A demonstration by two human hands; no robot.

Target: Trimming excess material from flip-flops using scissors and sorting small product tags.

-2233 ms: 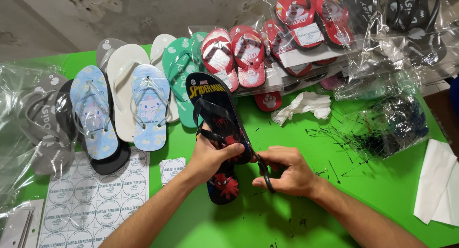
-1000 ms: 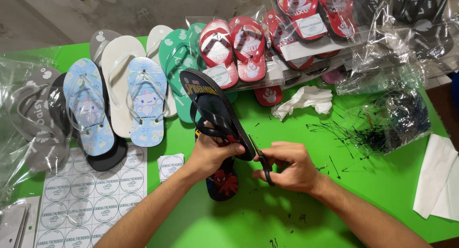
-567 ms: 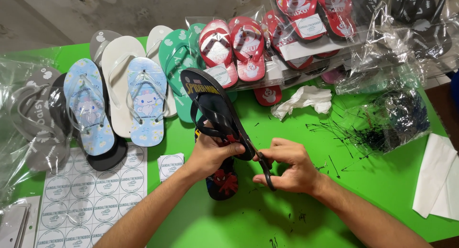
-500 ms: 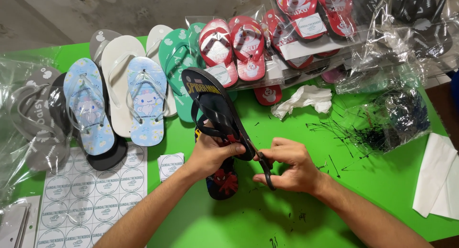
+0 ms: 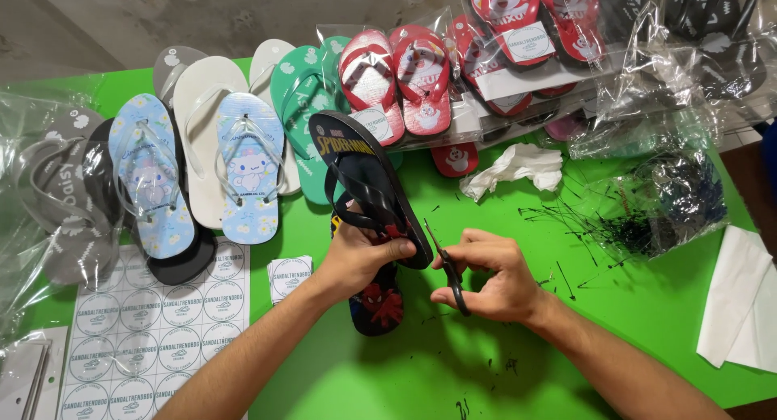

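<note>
My left hand grips a pair of black flip-flops with a superhero print, holding them tilted up off the green table. The heel end of the lower flip-flop shows red art below my hand. My right hand is closed on small black scissors, whose tips point at the sandal's edge near the strap. The two hands nearly touch.
Light blue flip-flops, white, green and grey pairs lie at the left. Bagged red pairs line the back. A round-sticker sheet lies front left, crumpled tissue and black plastic tag bits at right, white paper far right.
The flip-flops stay in my left hand, barely shifted. My right hand with the scissors has stayed by the sandal's edge, moving only slightly.
</note>
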